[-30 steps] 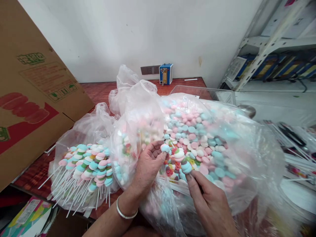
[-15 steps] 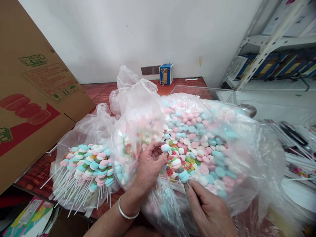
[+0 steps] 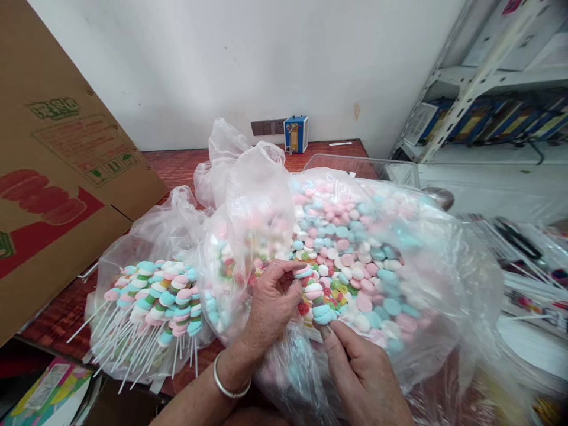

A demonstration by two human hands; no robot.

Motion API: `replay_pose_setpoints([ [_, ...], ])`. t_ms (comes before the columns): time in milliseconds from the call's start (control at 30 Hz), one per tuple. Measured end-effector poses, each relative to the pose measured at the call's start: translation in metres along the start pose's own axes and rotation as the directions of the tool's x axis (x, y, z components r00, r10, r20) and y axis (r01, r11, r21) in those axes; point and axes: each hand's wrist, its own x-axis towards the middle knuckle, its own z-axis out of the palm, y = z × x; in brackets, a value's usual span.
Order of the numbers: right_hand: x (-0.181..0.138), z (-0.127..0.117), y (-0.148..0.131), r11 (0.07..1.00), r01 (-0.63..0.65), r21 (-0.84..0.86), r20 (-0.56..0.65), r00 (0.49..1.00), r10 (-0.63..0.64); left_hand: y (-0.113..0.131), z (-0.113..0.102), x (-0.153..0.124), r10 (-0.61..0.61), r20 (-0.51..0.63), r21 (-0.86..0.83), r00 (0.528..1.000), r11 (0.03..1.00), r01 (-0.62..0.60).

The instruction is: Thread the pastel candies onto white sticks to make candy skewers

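Between the thumb and fingers of my left hand (image 3: 273, 299) is a pink, white and blue marshmallow (image 3: 303, 271), at the upper end of a marshmallow skewer (image 3: 314, 294). White, pink and blue marshmallows are stacked on that skewer with darker green pieces between them. My right hand (image 3: 366, 370) pinches the skewer from below, just under the lowest blue marshmallow; its stick is mostly hidden. Both hands are over a large open plastic bag (image 3: 444, 254) of loose marshmallows (image 3: 341, 232) and ring-shaped gummies (image 3: 339, 290). A silver bangle circles my left wrist.
Finished-looking marshmallow skewers (image 3: 155, 296) lie piled on a plastic bag at left, sticks toward me. A cardboard box (image 3: 66, 148) stands beyond them. At the back sits a small blue device (image 3: 296, 134) by wall sockets. Shelving (image 3: 461, 100) rises at right.
The marshmallow in my left hand has come down against the skewer's top. My right hand and the skewer have shifted slightly left, and the skewer stands more upright.
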Motion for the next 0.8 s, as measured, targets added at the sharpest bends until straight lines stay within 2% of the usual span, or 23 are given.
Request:
replay_pose_setpoints([
  [67,0.003,0.004,-0.002,1.0,0.024,-0.013,-0.035,0.999,-0.025,0.001,0.0,-0.001,0.002,-0.009,-0.015,1.0,1.0,-0.002],
  [167,0.004,0.011,-0.003,0.992,0.095,-0.081,-0.101,0.99,-0.103,0.007,0.002,-0.004,-0.09,0.023,-0.155,0.996,0.984,0.092],
  [233,0.004,0.017,-0.002,0.979,0.14,-0.151,-0.137,0.977,-0.161,0.014,0.005,-0.004,-0.165,0.017,-0.324,0.986,0.932,0.161],
  [367,0.001,0.025,-0.002,0.935,0.217,-0.281,-0.187,0.943,-0.275,0.026,0.017,-0.003,-0.239,-0.063,-0.555,0.969,0.816,0.165],
  [533,0.0,0.029,-0.003,0.845,0.271,-0.461,-0.232,0.882,-0.41,0.028,0.029,-0.005,-0.338,0.005,-0.653,0.941,0.712,0.259],
  [667,-0.001,0.031,-0.004,0.788,0.292,-0.543,-0.206,0.863,-0.461,0.026,0.034,-0.012,-0.413,0.031,-0.687,0.91,0.653,0.32],
  [733,0.0,0.032,-0.003,0.792,0.293,-0.535,-0.212,0.862,-0.461,0.028,0.035,-0.014,-0.421,0.046,-0.692,0.906,0.641,0.332],
  [800,0.001,0.031,-0.002,0.86,0.262,-0.437,-0.222,0.896,-0.386,0.03,0.034,-0.014,-0.408,0.067,-0.697,0.911,0.633,0.335],
])
